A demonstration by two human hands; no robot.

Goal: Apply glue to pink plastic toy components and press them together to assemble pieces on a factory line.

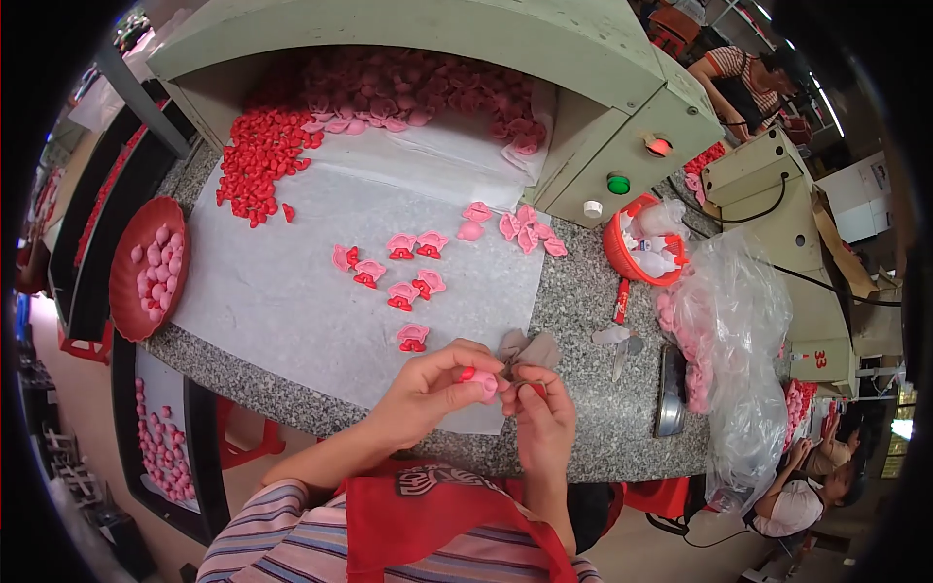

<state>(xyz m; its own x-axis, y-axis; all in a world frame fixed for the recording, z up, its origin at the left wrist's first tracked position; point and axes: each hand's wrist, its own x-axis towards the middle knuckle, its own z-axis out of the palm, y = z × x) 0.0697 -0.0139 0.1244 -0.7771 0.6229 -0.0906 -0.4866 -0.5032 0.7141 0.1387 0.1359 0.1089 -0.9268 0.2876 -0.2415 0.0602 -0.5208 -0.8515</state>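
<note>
My left hand (428, 389) pinches a small pink plastic piece (478, 383) with a bit of red at its top. Close beside it, the fingers of my right hand (544, 418) are closed on a small red piece (531, 391), mostly hidden by the fingertips. Both hands hover over the near edge of a white paper sheet (321, 321). Beyond them on the sheet lie several pink pieces joined to red parts (412, 337). Loose pink pieces (526, 233) sit farther right. A grey cloth (533, 352) rests just past my right hand.
A pale green machine housing (622, 146) with a recess holds heaps of red parts (255, 160) and pink pieces (418, 87). A red bowl (124, 282) with pink pieces stands left. Right are an orange basket (614, 255), knife (620, 361), phone (671, 389) and plastic bag (748, 321).
</note>
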